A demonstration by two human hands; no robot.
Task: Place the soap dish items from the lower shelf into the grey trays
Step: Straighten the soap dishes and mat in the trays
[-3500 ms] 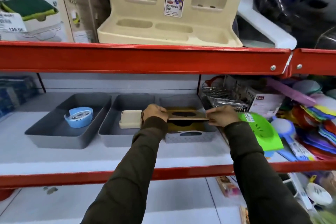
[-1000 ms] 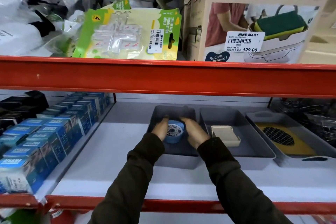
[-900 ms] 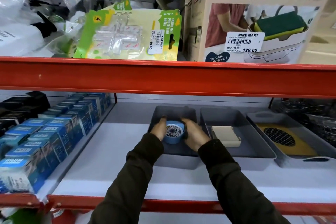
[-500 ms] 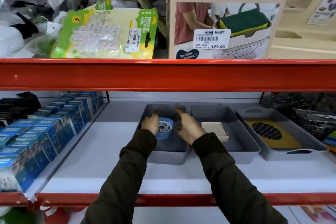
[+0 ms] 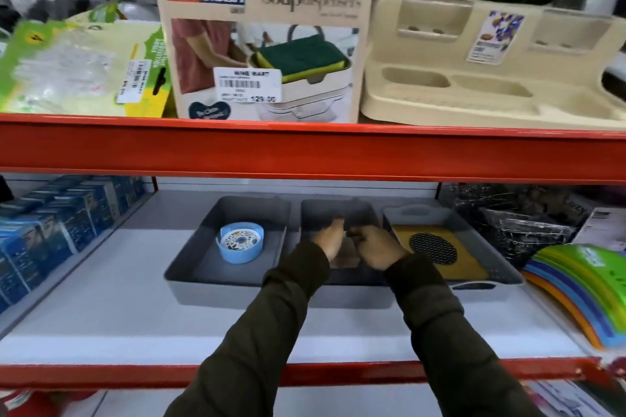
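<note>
Reaching into the middle grey tray [image 5: 338, 210], both hands [image 5: 330, 240] [image 5: 374, 249] crowd together, grip unclear; blur hides any fumble.

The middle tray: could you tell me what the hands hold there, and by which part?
Cannot be told: both hands are in the middle tray and hide whatever lies between them.

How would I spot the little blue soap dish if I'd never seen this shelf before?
Find the white lower shelf under the red beam, where three grey trays sit in a row. Look in the leftmost grey tray, left of the person's two hands. The blue soap dish lies alone there: it is round, light blue with a speckled patterned top, unlike the flat yellow insert with a dark mesh circle in the rightmost tray.
</note>
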